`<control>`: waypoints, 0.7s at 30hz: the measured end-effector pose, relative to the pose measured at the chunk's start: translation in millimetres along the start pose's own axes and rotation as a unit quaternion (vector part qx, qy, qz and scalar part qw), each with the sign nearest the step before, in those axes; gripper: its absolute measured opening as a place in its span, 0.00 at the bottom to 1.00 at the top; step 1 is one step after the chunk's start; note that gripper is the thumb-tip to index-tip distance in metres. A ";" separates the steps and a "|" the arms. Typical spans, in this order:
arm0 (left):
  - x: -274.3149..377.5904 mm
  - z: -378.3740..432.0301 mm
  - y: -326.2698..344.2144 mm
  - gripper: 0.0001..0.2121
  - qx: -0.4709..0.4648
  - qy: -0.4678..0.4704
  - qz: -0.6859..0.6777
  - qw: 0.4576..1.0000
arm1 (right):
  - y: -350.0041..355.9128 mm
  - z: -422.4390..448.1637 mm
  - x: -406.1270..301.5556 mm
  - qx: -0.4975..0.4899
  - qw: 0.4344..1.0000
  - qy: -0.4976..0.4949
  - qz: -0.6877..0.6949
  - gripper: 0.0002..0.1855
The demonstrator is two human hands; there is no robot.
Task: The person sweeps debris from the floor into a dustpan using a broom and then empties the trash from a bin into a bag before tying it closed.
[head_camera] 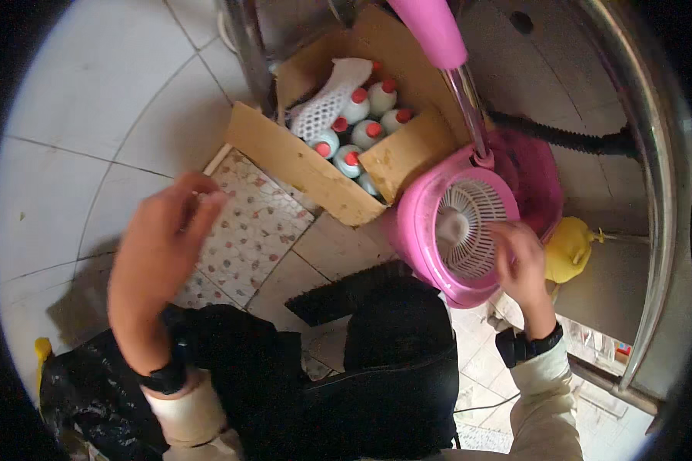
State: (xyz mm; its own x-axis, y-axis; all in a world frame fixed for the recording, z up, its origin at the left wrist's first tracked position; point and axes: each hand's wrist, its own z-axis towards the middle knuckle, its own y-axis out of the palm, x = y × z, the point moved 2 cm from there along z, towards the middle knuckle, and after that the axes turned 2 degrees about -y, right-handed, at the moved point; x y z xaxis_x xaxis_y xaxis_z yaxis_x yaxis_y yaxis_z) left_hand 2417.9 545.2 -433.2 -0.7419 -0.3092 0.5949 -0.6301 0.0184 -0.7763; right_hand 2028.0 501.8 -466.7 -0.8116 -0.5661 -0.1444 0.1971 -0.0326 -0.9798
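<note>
My left hand (164, 242), blurred and with bent fingers, hangs above the floor left of an open cardboard box (300, 167); whether it pinches something is unclear. Over the right rim of a pink spin-mop bucket (421, 253) is my right hand (519, 259), its fingers curled, also blurred. I cannot tell if they touch the rim. Inside the bucket sits a white slotted spinner basket (484, 213). The box holds several pale bottles (368, 133) with red caps, standing upright, and a white foam mesh sleeve (323, 106) lying on top of them.
A pink mop handle (432, 34) rises beside the bucket. Right of it are a knotted yellow bag (568, 250), a black corrugated hose (565, 132) and a curved metal tube frame (657, 155). A black plastic bag (92, 392) lies at lower left. Patterned tile (248, 219) shows below the box.
</note>
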 end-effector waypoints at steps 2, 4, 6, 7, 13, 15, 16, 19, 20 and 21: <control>10.3 -7.0 9.5 0.10 -0.012 -0.021 0.010 1.000 | 8.1 54.9 -36.3 -0.031 0.994 -0.094 0.042 0.11; 8.5 -16.2 27.7 0.10 0.021 -0.011 0.017 1.000 | 20.0 90.9 -61.0 -0.048 0.979 -0.166 0.112 0.09; 9.2 -25.8 44.0 0.11 0.042 -0.039 0.014 0.998 | 38.4 129.3 -83.9 -0.080 0.969 -0.175 0.152 0.08; 5.7 -27.7 55.4 0.10 0.079 -0.016 0.023 0.996 | 54.7 149.6 -89.1 -0.098 0.969 -0.164 0.159 0.08; -10.6 -19.1 107.5 0.08 0.035 -0.021 -0.288 0.957 | 182.7 236.7 -63.4 -0.173 0.978 -0.097 -0.069 0.12; -17.2 -26.8 108.1 0.07 0.014 -0.024 -0.299 0.954 | 189.0 237.0 -87.0 -0.215 0.948 -0.177 -0.156 0.12; -11.4 -30.4 100.2 0.06 -0.003 -0.026 -0.278 0.960 | 193.2 237.2 -88.8 -0.203 0.939 -0.192 -0.202 0.12; -16.9 -39.6 90.0 0.07 -0.010 -0.055 -0.319 0.946 | 207.9 239.4 -90.4 -0.175 0.924 -0.213 -0.263 0.12; -17.8 -41.6 85.3 0.07 -0.017 -0.059 -0.320 0.945 | 208.7 240.8 -87.6 -0.167 0.924 -0.213 -0.269 0.12; -20.3 -40.7 83.9 0.07 -0.012 -0.058 -0.321 0.945 | 204.1 242.5 -91.0 -0.162 0.924 -0.215 -0.271 0.12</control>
State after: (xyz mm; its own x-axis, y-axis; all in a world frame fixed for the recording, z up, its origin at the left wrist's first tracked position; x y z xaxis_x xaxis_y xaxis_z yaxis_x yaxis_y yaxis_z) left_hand 2370.8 591.7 -502.0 -0.1768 -0.3655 0.9139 -0.9477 -0.1874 -0.2583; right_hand 2275.4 346.9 -620.1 -0.4356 -0.8164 0.3791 -0.4056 -0.1980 -0.8924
